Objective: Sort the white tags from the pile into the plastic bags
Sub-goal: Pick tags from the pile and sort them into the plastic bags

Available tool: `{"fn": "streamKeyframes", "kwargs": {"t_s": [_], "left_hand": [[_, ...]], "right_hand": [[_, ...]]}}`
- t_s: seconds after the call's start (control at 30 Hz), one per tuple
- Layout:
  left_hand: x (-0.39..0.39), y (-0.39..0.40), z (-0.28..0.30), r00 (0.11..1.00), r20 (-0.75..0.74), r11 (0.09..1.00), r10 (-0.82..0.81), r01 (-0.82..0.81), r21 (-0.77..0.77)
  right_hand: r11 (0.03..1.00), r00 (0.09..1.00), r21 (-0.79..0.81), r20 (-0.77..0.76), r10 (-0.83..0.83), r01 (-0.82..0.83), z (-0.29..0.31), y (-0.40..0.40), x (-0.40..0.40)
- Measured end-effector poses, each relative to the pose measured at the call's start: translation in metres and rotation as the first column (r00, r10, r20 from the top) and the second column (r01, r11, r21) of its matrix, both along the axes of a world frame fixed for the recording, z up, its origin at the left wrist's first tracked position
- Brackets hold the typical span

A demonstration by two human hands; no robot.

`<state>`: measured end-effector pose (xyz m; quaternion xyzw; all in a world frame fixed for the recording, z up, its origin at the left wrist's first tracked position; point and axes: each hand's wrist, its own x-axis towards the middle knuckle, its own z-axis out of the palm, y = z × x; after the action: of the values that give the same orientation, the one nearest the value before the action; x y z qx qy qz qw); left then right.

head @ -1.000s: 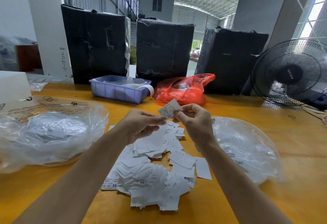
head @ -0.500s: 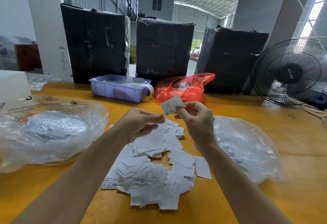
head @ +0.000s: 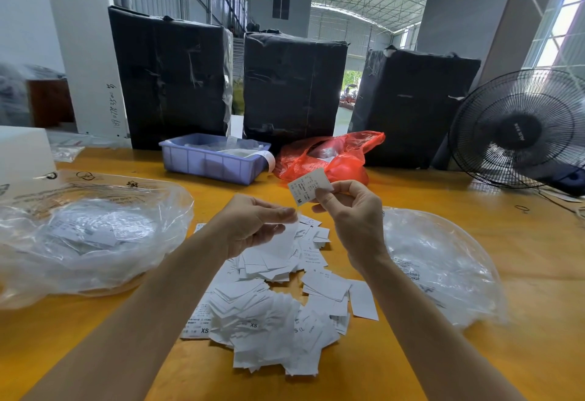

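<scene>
tag held in right hand (head: 354,214): white tag (head: 308,186) reads "M", smaller print too fine to read | pile of tags (head: 278,302) on table: "XS" on two tags, "S (L" on another | white pillar (head: 91,52): handwritten digits, not clearly legible

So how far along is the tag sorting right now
Early to midway. Done: some tags already lie inside the left plastic bag; the right plastic bag looks nearly empty, contents hard to make out. In hand: the right hand pinches one tag marked M, while the left hand holds a white tag. Left: a sizeable pile of tags on the table.
</scene>
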<state>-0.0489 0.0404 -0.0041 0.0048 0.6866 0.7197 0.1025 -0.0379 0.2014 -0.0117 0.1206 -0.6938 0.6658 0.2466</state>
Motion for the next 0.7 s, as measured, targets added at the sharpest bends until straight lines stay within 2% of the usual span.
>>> {"fn": "streamKeyframes", "kwargs": {"t_s": [0.2, 0.4, 0.7], "left_hand": [[-0.0006, -0.0006, -0.0008, 1.0, -0.001, 1.0, -0.002, 0.002, 0.011], [0.0005, -0.0002, -0.0005, 1.0, 0.003, 1.0, 0.0, 0.0, 0.0], [0.0019, 0.0, 0.001, 1.0, 0.006, 1.0, 0.0, 0.0, -0.001]], "right_hand": [[0.998, 0.999, 0.048, 0.017, 0.034, -0.035, -0.0025, -0.0028, 0.001], [0.999, 1.0, 0.022, 0.002, 0.028, -0.028, -0.0025, -0.0025, -0.0004], [0.991, 0.999, 0.126, -0.042, -0.029, 0.034, -0.0063, -0.0033, -0.0031]]}}
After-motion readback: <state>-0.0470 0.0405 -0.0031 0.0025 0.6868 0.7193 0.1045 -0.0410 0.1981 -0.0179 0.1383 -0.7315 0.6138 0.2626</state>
